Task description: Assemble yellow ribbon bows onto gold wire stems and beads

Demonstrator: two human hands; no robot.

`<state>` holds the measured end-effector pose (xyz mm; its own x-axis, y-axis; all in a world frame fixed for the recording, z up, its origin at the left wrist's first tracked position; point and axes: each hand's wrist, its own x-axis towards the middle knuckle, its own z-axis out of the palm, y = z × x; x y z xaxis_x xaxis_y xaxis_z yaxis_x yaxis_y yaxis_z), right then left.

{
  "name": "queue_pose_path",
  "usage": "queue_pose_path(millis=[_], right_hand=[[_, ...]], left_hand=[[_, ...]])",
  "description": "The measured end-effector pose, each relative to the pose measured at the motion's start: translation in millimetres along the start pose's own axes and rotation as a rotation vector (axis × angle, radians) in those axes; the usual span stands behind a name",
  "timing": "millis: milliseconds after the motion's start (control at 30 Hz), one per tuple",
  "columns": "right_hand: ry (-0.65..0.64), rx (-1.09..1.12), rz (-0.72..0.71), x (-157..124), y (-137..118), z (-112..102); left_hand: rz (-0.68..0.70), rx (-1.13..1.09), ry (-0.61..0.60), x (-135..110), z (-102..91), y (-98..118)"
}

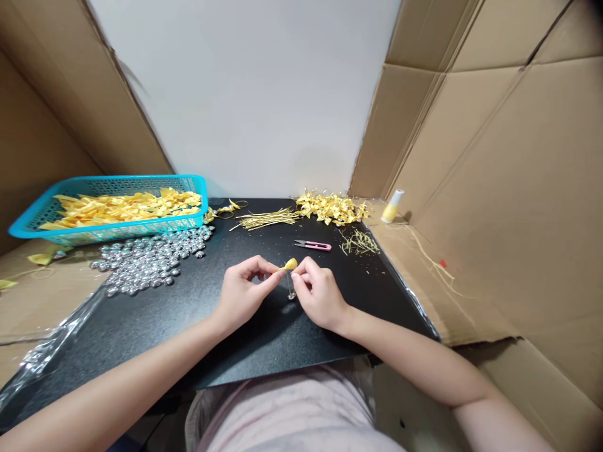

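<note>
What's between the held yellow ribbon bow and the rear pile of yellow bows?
Pink-handled thread snips on the black mat beyond the yellow ribbon bow; head view.

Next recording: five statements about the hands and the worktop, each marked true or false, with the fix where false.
1. Both the left hand and the right hand pinch a yellow ribbon piece above the black mat. True.
2. The pink snips are in the right hand. False: they lie on the mat beyond the hands, untouched.
3. The turquoise basket holds loose yellow ribbons. True.
4. The shiny silver pieces are piled inside the basket. False: they lie on the mat in front of it.
5. The yellow spool lies on the black mat. False: it stands on the cardboard to the right of the mat.
</note>
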<state>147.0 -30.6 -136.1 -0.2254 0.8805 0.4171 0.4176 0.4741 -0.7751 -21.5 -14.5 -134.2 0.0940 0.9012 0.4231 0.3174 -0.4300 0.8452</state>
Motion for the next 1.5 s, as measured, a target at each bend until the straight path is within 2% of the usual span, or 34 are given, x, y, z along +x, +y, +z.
queue_pose_path(millis=[767, 1067, 1333, 1500], right_hand=[[-0.013, -0.015, 0.008, 1.0, -0.4, -1.1], [-0.021, -0.009, 0.002, 0.7, 2.4, 0.1], [-0.003, -0.016, -0.003, -0.7, -0.2, 1.4], [-0.004, -0.016, -0.013, -0.3, 0.4, 1.9]], left_hand=[[0.114, 0.136, -0.009, -1.5, -1.0, 0.6], [0.327, 0.267, 0.022, -2.6, -2.9, -4.9], [0.378, 0.324, 0.03, -4.1, -3.1, -7.9], [0.485, 0.335, 0.044, -4.5, -0.8, -5.9]])
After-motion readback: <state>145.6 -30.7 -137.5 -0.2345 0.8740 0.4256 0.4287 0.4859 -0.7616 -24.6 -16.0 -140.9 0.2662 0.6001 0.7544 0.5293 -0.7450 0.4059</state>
